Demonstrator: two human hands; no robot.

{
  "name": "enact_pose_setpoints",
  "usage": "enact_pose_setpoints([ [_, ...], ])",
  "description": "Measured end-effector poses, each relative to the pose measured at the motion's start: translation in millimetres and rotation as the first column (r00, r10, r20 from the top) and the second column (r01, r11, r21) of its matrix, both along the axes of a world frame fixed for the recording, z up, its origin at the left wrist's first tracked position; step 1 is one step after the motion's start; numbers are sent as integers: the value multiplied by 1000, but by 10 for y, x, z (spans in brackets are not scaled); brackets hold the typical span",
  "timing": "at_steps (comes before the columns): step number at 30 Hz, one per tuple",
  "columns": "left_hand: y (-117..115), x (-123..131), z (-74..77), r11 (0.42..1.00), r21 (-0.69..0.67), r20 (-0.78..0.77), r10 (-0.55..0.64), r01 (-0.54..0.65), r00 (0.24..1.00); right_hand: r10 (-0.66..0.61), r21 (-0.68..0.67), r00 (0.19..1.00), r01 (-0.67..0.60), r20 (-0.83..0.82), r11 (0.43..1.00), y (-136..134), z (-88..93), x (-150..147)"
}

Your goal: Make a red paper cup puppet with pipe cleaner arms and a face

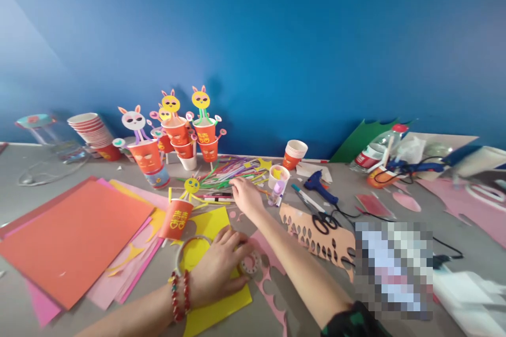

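My left hand [221,263], with red beaded bracelets at the wrist, is over a yellow sheet [217,310]. Its fingers and thumb close around a small roll of tape [250,263]. A wider ring of tape [178,258] lies partly behind that hand. My right hand [247,196] reaches across to the pipe cleaners [237,171] and the pens [215,197]. Its fingers are bent together; whatever they pinch, if anything, is too small to make out. Left of it, a yellow bunny-faced pipe-cleaner figure [192,185] leans by a tilted red paper cup [177,219].
Bunny-faced cup figures [145,160] stand at the back left, near stacked cups [93,134]. Coloured sheets [79,242] cover the left. Scissors [324,222], a blue glue gun [321,187] with its cord, punched paper [316,231] and a bottle [377,150] occupy the right.
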State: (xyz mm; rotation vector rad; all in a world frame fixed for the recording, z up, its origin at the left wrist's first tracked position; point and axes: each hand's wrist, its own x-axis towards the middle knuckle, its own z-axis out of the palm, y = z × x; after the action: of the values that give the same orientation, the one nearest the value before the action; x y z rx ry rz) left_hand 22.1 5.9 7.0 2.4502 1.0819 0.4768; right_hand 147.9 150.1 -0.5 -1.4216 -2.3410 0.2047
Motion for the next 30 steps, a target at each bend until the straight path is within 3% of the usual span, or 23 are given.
enact_pose_setpoints([
  [10, -4, -13, -11, 1000, -19, 1, 5, -5, 1000, 126, -142, 983, -107, 135, 984, 66, 92, -133],
  [18, -15, -17, -47, 1000, -9, 5, 8, -8, 1000, 87, -168, 973, -51, 213, 984, 134, 117, -86],
  [23, -15, -13, -28, 1000, -1, 5, 5, -5, 1000, 89, -174, 979, -56, 185, 983, 119, 176, -56],
  [30, -16, -20, -99, 1000, 12, -10, -9, 9, 1000, -7, -98, 994, 18, 110, 995, -30, 287, -16],
])
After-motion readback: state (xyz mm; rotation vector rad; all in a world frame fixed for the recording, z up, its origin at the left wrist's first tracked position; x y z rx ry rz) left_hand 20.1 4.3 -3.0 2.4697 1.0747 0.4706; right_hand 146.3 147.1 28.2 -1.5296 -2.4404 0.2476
